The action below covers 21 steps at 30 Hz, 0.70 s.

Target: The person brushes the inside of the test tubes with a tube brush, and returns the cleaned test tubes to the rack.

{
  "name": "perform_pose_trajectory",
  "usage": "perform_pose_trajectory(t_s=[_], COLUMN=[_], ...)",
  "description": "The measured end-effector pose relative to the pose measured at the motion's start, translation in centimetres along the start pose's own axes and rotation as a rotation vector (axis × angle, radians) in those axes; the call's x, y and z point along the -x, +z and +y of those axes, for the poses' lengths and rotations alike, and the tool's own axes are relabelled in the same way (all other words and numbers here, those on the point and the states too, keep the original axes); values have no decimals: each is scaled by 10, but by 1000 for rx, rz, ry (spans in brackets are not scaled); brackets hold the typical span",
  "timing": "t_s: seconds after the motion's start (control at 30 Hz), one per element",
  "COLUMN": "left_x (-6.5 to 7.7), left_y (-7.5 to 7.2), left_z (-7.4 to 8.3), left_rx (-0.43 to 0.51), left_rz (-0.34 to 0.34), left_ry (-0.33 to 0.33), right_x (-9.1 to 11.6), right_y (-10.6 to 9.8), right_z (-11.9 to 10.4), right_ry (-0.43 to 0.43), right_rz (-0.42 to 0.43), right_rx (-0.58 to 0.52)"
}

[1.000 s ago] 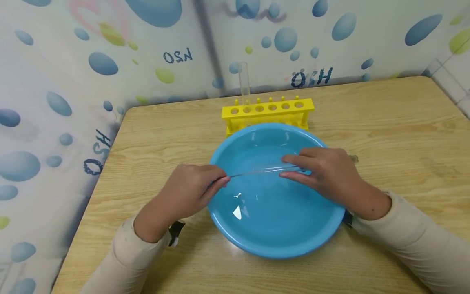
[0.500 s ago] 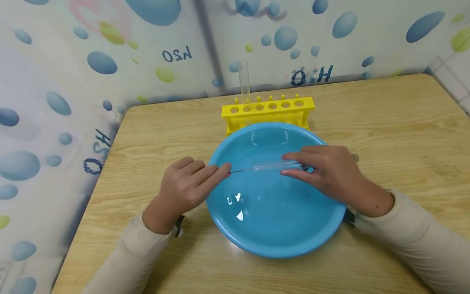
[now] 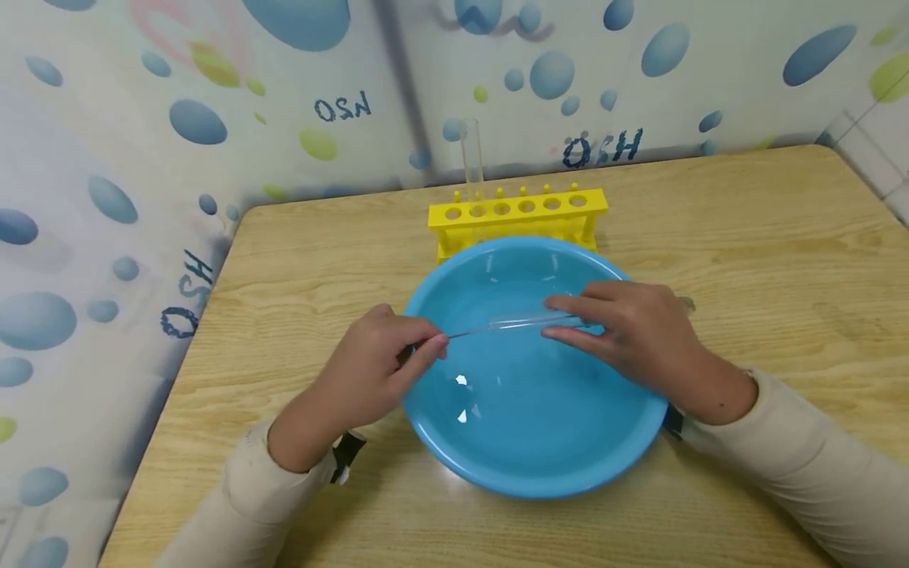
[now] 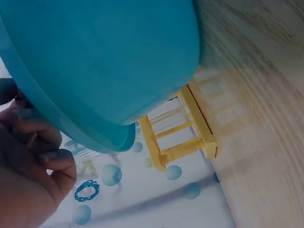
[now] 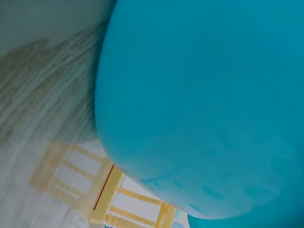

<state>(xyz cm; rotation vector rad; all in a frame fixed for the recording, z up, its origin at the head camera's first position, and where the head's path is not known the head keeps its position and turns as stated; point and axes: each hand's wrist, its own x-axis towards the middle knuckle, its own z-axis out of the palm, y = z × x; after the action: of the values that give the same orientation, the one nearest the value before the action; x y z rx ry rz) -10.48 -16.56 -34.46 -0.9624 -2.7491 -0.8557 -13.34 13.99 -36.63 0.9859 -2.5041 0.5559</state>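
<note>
Over the blue basin [image 3: 540, 426], my right hand [image 3: 639, 331] holds a clear glass test tube [image 3: 525, 322] between thumb and fingers, the tube lying nearly level with its mouth to the left. My left hand [image 3: 376, 355] pinches the thin wire handle of a test tube brush [image 3: 467, 333], which runs into the tube's mouth. The brush's bristle end is inside the glass and hard to make out. In the left wrist view, curled fingers of the left hand [image 4: 33, 161] show beside the basin's rim [image 4: 61, 118]; the right wrist view shows mostly the basin's outer wall [image 5: 190, 95].
Behind the basin stands a yellow test tube rack [image 3: 518, 211] with one upright glass tube [image 3: 472, 158] in it. All of this is on a wooden table [image 3: 767, 237] against a patterned wall [image 3: 248, 95]. Bright reflections show in the basin.
My left hand dipped and turned at the wrist, its fingers rising and then lowering on the brush handle. The brush shifted slightly in the tube; my right hand stayed nearly still.
</note>
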Motion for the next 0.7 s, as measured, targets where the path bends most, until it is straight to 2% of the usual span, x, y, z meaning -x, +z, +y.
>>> perform_pose_trajectory(t_s=[0.07, 0.17, 0.27, 0.4, 0.53, 0.7], left_x=[-1, -2, -1, 0, 0, 3], left_y=[2, 5, 5, 4, 1, -5], left_z=[0, -1, -5, -12, -17, -24], left_rx=[-83, -142, -128, -61, 37, 151], left_rz=[0, 3, 15, 27, -10, -98], left_ry=[58, 130, 176, 208, 184, 59], right_x=[0, 1, 1, 1, 2, 2], right_y=[1, 1, 2, 3, 3, 3], right_z=[0, 1, 2, 2, 2, 2], right_ry=[-6, -20, -29, -42, -43, -22], right_rz=[-14, -29, -38, -42, -34, -23], right_rx=[2, -3, -22, -48, -51, -57])
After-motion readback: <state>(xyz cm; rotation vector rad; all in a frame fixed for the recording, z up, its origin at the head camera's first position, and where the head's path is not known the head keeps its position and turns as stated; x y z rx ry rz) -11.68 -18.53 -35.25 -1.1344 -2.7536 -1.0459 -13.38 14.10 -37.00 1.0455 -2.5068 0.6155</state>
